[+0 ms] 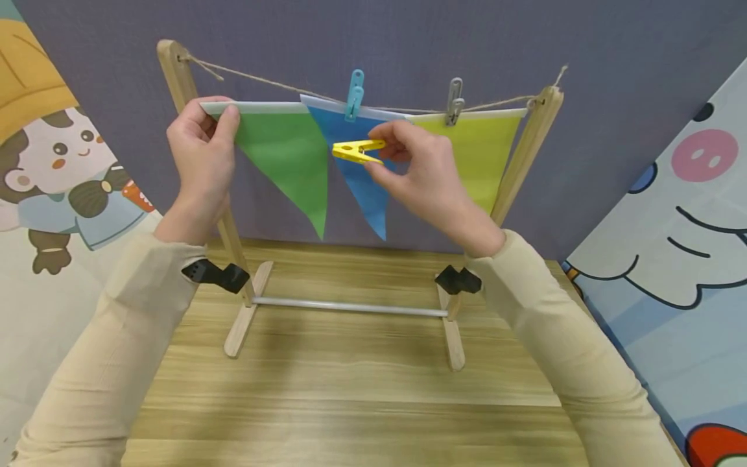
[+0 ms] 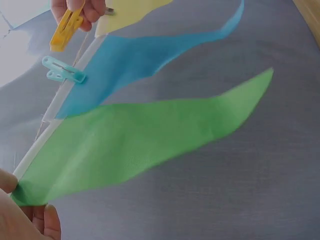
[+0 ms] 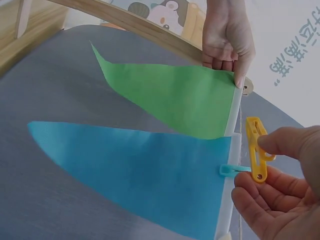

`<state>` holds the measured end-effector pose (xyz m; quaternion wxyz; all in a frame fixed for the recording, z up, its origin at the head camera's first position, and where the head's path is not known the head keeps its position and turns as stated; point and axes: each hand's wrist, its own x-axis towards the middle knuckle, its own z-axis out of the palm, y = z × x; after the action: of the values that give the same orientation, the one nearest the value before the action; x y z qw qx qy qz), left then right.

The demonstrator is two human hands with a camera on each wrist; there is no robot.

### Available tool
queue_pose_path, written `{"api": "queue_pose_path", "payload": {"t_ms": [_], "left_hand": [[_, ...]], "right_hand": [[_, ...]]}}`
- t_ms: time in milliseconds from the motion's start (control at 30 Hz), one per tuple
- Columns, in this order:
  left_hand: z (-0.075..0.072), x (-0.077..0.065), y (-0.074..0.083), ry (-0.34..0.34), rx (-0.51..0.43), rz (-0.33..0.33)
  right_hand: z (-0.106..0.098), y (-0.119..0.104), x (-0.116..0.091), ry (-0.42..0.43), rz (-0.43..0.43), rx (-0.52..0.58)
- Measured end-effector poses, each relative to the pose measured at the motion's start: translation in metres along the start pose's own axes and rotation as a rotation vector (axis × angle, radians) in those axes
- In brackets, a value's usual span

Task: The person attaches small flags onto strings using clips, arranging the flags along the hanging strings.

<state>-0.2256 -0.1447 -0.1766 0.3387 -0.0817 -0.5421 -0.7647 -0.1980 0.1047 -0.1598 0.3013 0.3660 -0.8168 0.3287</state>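
My left hand pinches the upper left corner of a green triangular pennant, thumb in front of its white top band. In my right hand a yellow clothespin is pinched by its handle ends, its nose pointing left in front of the blue pennant. A light-blue clothespin clamps the blue pennant to the twine. To the right, a grey clothespin fastens a yellow pennant there, partly covered by my right hand. The green pennant's right end meets the blue one's left edge.
Two wooden posts, left and right, carry the twine. A pale crossbar joins their feet above the wood-grain table. Behind stands a grey-blue panel; cartoon-printed panels flank it, left and right.
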Motion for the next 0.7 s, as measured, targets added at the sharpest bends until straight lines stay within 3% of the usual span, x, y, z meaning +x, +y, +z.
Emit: {"api": "queue_pose_path", "payload": {"t_ms": [200,433,700], "left_hand": [[0.009,0.003,0.003,0.037,-0.038,-0.018],[0.015,0.006,0.007,0.108,-0.103,-0.192],[0.025,0.014,0.011,0.191,-0.242,-0.311]], "right_hand": [[-0.002,-0.007,0.015,0.019,-0.022,-0.025],[-0.002,-0.018,0.033,0.031,-0.032,-0.024],[0.001,-0.030,0.055,-0.016,-0.002,-0.072]]}}
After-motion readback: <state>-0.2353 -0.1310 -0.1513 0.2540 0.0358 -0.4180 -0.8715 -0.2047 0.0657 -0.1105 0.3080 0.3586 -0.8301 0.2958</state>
